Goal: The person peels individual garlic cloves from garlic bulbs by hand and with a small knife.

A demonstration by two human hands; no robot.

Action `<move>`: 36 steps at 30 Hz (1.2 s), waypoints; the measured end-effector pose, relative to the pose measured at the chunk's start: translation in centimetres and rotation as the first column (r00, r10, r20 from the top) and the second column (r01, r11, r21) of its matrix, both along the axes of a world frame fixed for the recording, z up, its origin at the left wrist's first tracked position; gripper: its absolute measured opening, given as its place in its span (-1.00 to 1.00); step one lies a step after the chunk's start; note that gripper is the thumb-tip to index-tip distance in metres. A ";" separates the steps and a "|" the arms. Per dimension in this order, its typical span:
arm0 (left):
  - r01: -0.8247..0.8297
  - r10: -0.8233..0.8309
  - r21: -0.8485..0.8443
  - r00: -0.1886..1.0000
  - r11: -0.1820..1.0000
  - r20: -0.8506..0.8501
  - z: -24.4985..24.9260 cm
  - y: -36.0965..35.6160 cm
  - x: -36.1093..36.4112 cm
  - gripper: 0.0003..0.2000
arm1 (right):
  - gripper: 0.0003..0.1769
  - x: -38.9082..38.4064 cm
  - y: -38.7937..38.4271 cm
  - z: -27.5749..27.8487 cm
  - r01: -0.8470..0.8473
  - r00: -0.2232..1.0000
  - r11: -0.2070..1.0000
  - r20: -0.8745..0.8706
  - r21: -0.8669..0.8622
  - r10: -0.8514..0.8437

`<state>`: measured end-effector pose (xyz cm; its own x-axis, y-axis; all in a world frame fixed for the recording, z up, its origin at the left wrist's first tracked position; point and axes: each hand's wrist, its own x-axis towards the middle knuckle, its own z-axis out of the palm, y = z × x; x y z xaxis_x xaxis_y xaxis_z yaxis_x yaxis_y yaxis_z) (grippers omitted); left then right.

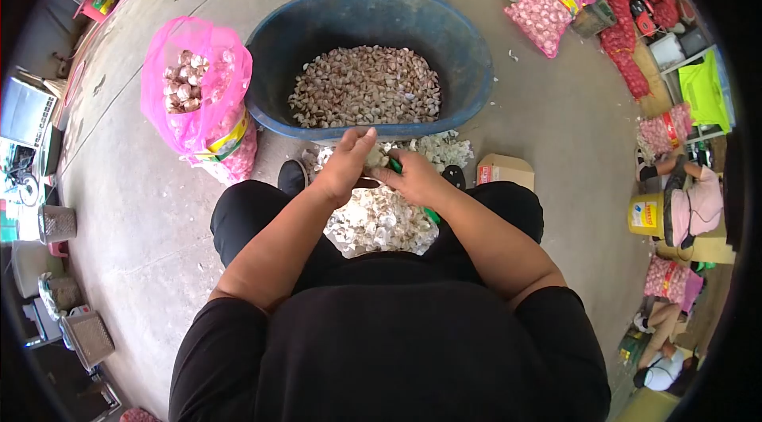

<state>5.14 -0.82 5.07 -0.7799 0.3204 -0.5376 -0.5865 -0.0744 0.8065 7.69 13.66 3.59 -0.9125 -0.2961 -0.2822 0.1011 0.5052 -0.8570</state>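
Observation:
Both of my hands are close together over my lap, just in front of the near rim of a large blue tub point(373, 134). My left hand point(347, 165) is closed around a pale piece of garlic point(378, 157), mostly hidden by the fingers. My right hand point(413, 176) grips a small tool with a green handle point(394, 164); its working end is hidden. Below the hands, a heap of white garlic skins point(381, 219) lies between my legs. Many loose garlic cloves point(365, 88) cover the bottom of the tub.
Left of the tub stands an open pink mesh bag point(230, 154) of garlic bulbs point(184, 82). A small cardboard box point(508, 172) sits by my right foot. More filled mesh bags point(548, 5) lie at the upper right. Two people point(698, 208) sit along the right edge, near a yellow bucket point(645, 214).

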 end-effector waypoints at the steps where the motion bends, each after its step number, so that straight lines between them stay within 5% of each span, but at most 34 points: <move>1: 0.002 -0.002 0.031 1.000 1.000 -0.008 -0.5 0.2 -0.2 -0.64 | -0.57 -0.3 0.0 0.1 -0.008 0.999 0.998 -0.041 0.056 0.011; 2: 0.065 -0.064 0.009 0.997 0.998 -0.052 -1.1 -0.1 -0.4 -0.65 | -0.57 -0.4 0.0 0.2 -0.014 0.997 0.993 -0.079 0.113 0.023; 3: 0.126 -0.127 -0.013 0.987 0.992 -0.096 -1.6 -0.8 -0.8 -0.65 | -0.57 -0.1 -0.3 0.5 -0.020 0.999 0.999 -0.040 -0.042 0.018; 9: 0.525 -0.516 -0.017 0.831 0.851 -0.209 -1.8 -3.2 -2.1 -0.74 | -0.70 0.7 -0.8 1.1 -0.105 0.905 0.940 0.360 -0.324 0.225; 11: 0.579 -0.559 0.185 0.815 0.794 -0.149 -1.8 -3.8 -1.6 -0.71 | -0.77 1.4 -0.6 1.0 -0.058 0.788 0.815 0.474 -0.577 0.392; 14: 0.533 -0.574 0.377 0.819 0.757 -0.007 -1.2 -4.2 -1.1 -0.65 | -0.74 1.7 -1.0 0.9 0.042 0.701 0.738 0.546 -0.674 0.459; 16: 0.529 -0.597 0.476 0.802 0.702 -0.010 -1.6 -4.4 -1.1 -0.62 | -0.77 1.5 -1.0 0.8 0.010 0.668 0.703 0.528 -0.711 0.525; 21: 0.610 -0.621 0.426 0.772 0.668 -0.133 -1.9 -4.3 -0.7 -0.53 | -0.75 1.0 -0.8 1.1 -0.142 0.614 0.590 0.396 -0.795 0.682; 22: 0.440 -0.655 0.714 0.755 0.545 0.035 -1.8 -5.2 -0.5 -0.52 | -0.74 0.9 0.0 1.4 0.088 0.648 0.629 0.524 -0.772 0.553; 23: 0.463 -0.650 0.748 0.758 0.476 -0.056 -2.1 -5.5 -0.3 -0.52 | -0.74 0.6 1.3 1.9 0.313 0.639 0.628 0.647 -0.713 0.416; 24: 0.488 -0.638 0.774 0.756 0.403 -0.144 -2.7 -5.5 -0.2 -0.52 | -0.75 0.0 2.0 1.8 0.350 0.698 0.603 0.629 -0.717 0.342; 25: 0.418 -0.553 0.761 0.828 0.497 -0.094 -3.3 -5.2 -0.3 -0.54 | -0.77 -0.6 2.8 1.8 0.380 0.751 0.578 0.605 -0.723 0.263; 26: 0.296 -0.513 0.725 0.853 0.622 0.092 -3.1 -5.2 -0.6 -0.50 | -0.79 -1.8 3.3 1.5 0.215 0.876 0.576 0.417 -0.789 0.244; 27: 0.284 -0.470 0.663 0.875 0.693 0.116 -3.2 -4.8 -0.7 -0.49 | -0.75 -2.7 3.3 1.3 0.010 0.912 0.891 0.370 -0.453 0.178; 28: 0.271 -0.425 0.594 0.895 0.757 0.133 -3.2 -4.6 -0.8 -0.48 | -0.64 -3.0 2.7 -0.5 -0.133 0.985 0.984 0.097 -0.115 0.145; 30: 0.247 -0.412 0.597 0.898 0.763 0.156 -3.9 -4.6 -1.2 -0.41 | -0.56 -2.2 2.2 -1.8 -0.120 0.992 0.945 0.009 0.305 0.123; 33: 0.193 -0.329 0.532 0.928 0.824 0.173 -3.7 -4.5 -1.3 -0.46 | -0.44 -2.2 2.3 -2.1 -0.084 0.996 0.842 0.033 0.532 0.078; 36: 0.084 -0.232 0.464 0.934 0.882 0.271 -5.3 -4.5 -2.1 -0.52 | -0.40 -3.1 3.0 -1.8 -0.130 0.981 0.905 0.186 0.404 0.058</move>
